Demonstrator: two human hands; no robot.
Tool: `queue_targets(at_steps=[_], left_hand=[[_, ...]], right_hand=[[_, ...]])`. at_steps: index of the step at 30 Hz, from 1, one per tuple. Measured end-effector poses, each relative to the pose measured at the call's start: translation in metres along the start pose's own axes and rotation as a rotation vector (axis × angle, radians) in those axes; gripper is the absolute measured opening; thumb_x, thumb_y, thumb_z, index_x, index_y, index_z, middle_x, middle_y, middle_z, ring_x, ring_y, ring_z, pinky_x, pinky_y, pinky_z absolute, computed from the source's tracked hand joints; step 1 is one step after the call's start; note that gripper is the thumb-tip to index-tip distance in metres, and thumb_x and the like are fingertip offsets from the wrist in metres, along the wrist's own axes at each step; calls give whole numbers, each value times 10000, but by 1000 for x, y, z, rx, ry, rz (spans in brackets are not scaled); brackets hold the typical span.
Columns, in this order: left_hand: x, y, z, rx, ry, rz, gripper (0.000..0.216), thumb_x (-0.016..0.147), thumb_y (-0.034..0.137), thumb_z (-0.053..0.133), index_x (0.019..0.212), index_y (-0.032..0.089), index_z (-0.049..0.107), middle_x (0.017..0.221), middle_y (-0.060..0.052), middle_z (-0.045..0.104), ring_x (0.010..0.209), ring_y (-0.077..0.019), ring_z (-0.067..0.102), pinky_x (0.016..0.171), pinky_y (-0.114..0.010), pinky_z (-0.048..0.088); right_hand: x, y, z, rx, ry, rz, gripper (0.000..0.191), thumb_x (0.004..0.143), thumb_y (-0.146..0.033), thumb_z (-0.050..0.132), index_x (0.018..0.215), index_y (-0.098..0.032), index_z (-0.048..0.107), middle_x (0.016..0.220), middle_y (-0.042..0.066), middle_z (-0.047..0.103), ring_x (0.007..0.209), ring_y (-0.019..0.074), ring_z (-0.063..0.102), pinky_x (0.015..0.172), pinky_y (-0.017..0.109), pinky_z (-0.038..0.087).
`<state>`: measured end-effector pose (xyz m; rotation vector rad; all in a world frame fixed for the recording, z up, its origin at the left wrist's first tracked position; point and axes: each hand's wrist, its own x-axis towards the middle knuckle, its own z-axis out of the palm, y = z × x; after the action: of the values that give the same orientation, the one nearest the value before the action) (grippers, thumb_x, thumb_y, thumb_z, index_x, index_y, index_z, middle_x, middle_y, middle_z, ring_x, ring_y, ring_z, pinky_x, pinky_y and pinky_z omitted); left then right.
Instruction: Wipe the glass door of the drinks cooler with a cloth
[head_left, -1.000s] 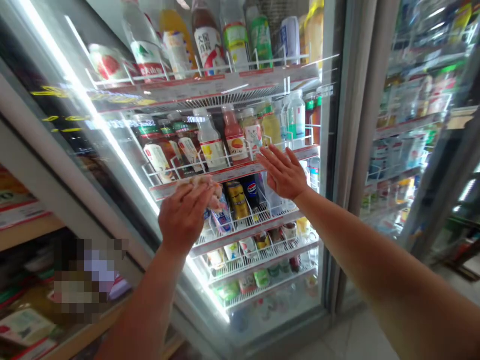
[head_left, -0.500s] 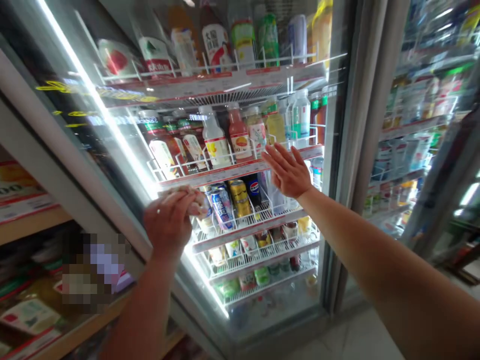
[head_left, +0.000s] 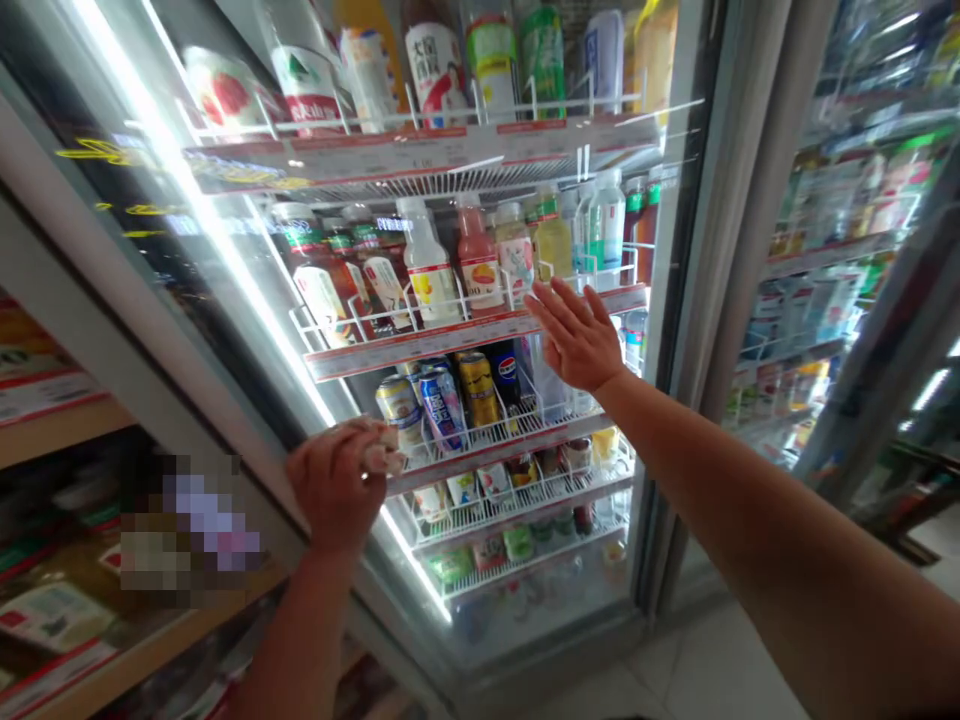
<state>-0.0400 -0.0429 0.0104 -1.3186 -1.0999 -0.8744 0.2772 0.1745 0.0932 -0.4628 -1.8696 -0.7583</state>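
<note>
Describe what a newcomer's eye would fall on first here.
Probably the long, bright white light strip slanting down the left of the tall, glass-fronted cooler. Next, the bare left hand holds a crumpled pale cloth lower left of centre; the bare right hand is open, right of centre.

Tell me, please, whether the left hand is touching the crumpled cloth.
Touching. The head view shows the left hand with its fingers bent over the crumpled cloth, which bulges out beside the fingertips.
</note>
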Motion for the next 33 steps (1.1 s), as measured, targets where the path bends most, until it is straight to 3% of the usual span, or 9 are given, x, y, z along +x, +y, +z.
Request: queue_targets(at_steps=[2, 5, 9, 16, 21, 23, 27, 29, 33], left_hand=[[12, -1, -2, 13, 36, -84, 166, 898, 238, 649, 1063, 249, 656, 1046, -95, 698, 1008, -259, 634, 978, -466, 434], [-3, 18, -1, -15, 23, -133, 153, 898, 268, 652, 1050, 253, 656, 1056, -87, 686, 1016, -262, 634, 976, -472, 441], [-31, 50, 7, -100, -112, 7, 148, 879, 324, 717, 1002, 268, 656, 1010, -46, 699, 966, -237, 659, 922, -420, 467], [19, 57, 23, -108, 29, -110, 131, 879, 286, 712, 1001, 248, 686, 1063, -58, 698, 1033, -248, 658, 1007, -448, 434], [12, 93, 36, -217, -48, -73, 96, 898, 253, 690, 991, 255, 717, 1016, -63, 698, 1034, -249, 624, 956, -419, 466], [22, 97, 40, -228, -76, -49, 84, 898, 248, 695, 972, 266, 729, 997, -53, 703, 1020, -244, 623, 959, -419, 471], [55, 94, 47, -196, -3, -124, 98, 903, 264, 697, 992, 259, 736, 1050, -74, 692, 1079, -272, 602, 1012, -469, 455], [56, 101, 51, -192, 31, -136, 126, 907, 246, 687, 1027, 247, 728, 1080, -87, 681, 1095, -275, 589, 1022, -477, 446], [34, 126, 60, -249, -85, 80, 176, 907, 184, 669, 1053, 263, 729, 1055, -63, 703, 1089, -251, 579, 973, -406, 453]], right_hand=[[0, 0, 1, -2, 7, -1, 742, 1028, -203, 373, 1624, -380, -32, 1676, -44, 316, 1552, 240, 311, 1308, 501, 185], [0, 0, 2, -5, 43, -18, 751, 1029, -199, 372, 1626, -377, -47, 1664, -41, 344, 1548, 225, 319, 1308, 492, 191], [0, 0, 2, 10, 54, -19, 766, 1025, -194, 371, 1622, -386, -70, 1659, -42, 353, 1541, 228, 337, 1305, 505, 205], [-1, 1, 1, 52, 15, -18, 771, 1026, -197, 373, 1618, -391, -81, 1676, -49, 316, 1554, 246, 303, 1312, 520, 179], [1, 2, 1, 50, 25, -29, 781, 1026, -187, 363, 1613, -377, -115, 1671, -40, 327, 1552, 233, 308, 1313, 506, 183], [1, 2, 1, 42, 32, -39, 783, 1028, -188, 358, 1612, -363, -133, 1670, -32, 330, 1549, 224, 315, 1314, 502, 183], [1, 2, 0, 40, 15, -45, 775, 1032, -190, 349, 1614, -358, -135, 1672, -36, 321, 1556, 215, 296, 1314, 498, 183], [1, 3, -1, 51, -2, -40, 779, 1030, -188, 349, 1612, -361, -139, 1676, -43, 309, 1560, 220, 288, 1317, 498, 179], [1, 4, 0, 59, 6, -52, 787, 1032, -196, 353, 1608, -352, -161, 1677, -42, 305, 1562, 214, 282, 1322, 489, 167]])
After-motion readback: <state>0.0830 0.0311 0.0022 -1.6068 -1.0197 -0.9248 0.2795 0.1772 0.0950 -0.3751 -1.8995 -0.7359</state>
